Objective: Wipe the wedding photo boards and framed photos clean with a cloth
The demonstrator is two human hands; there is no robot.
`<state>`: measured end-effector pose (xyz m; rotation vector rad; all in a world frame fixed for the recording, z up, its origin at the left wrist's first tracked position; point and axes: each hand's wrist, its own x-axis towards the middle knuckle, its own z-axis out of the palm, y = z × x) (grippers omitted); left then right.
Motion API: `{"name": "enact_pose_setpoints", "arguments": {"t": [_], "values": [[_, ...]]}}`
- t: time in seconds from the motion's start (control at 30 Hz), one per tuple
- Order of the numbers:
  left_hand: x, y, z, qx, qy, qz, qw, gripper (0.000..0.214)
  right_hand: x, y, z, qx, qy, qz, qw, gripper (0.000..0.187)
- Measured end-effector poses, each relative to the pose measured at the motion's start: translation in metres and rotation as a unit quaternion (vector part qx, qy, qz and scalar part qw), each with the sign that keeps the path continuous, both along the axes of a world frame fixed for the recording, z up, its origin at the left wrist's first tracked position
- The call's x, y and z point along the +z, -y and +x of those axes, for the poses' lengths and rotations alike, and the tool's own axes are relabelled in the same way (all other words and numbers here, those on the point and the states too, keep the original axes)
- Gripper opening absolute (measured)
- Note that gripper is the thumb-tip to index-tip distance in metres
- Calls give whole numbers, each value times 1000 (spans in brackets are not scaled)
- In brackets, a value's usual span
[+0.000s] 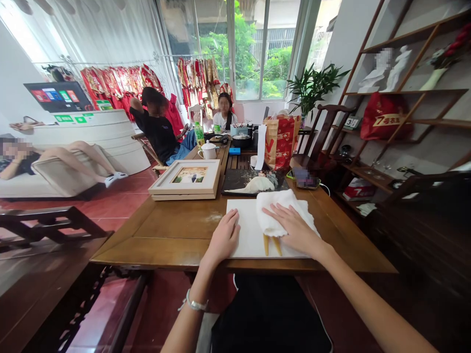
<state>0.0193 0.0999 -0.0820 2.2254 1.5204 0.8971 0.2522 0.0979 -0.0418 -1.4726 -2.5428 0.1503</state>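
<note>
A white board (246,211) lies flat near the front edge of the wooden table. My left hand (225,234) rests on its left edge, fingers stretched out close to one another. With fingers spread, my right hand (294,223) lies flat on a crumpled white cloth (270,201), possibly paper towel, which covers the board's right part. From under the cloth show two tan tapering shapes (267,245) on the board; whatever they belong to is hidden. Just behind the board is a black slab (235,182) bearing a white sculpted relief (257,184).
Stacked picture frames (158,189) lie left of the slab, with a white lidded mug (208,151) behind. A paper bag (281,142) and a phone (307,180) with a cable are at the right. Three people are in the room. Shelves (390,93) stand right.
</note>
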Motion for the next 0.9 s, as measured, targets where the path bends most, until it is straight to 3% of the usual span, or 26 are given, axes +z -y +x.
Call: {"name": "enact_pose_setpoints", "arguments": {"t": [0.13,0.23,0.33,0.43,0.53,0.63,0.73,0.9], "values": [[1,1,1,6,0,-1,1000,41,3,60,15,59,-23,-3,998,92],[2,1,1,2,-3,0,1000,41,7,85,33,76,-39,-25,996,87],[2,1,0,-3,-10,-2,1000,41,7,73,49,33,-73,-37,996,78],[2,1,-1,-5,-7,4,1000,41,2,31,53,-36,-105,-36,993,71],[1,1,-2,-5,-4,5,1000,41,-3,-13,39,-87,-106,-28,990,65],[2,2,-2,-2,-7,-2,1000,41,-4,-34,14,-74,-99,-19,992,69],[3,2,-1,0,-9,-4,1000,41,-4,-25,-7,-23,-76,-7,997,79],[3,2,2,4,-4,-2,1000,41,-4,33,-7,45,-55,4,997,92]]}}
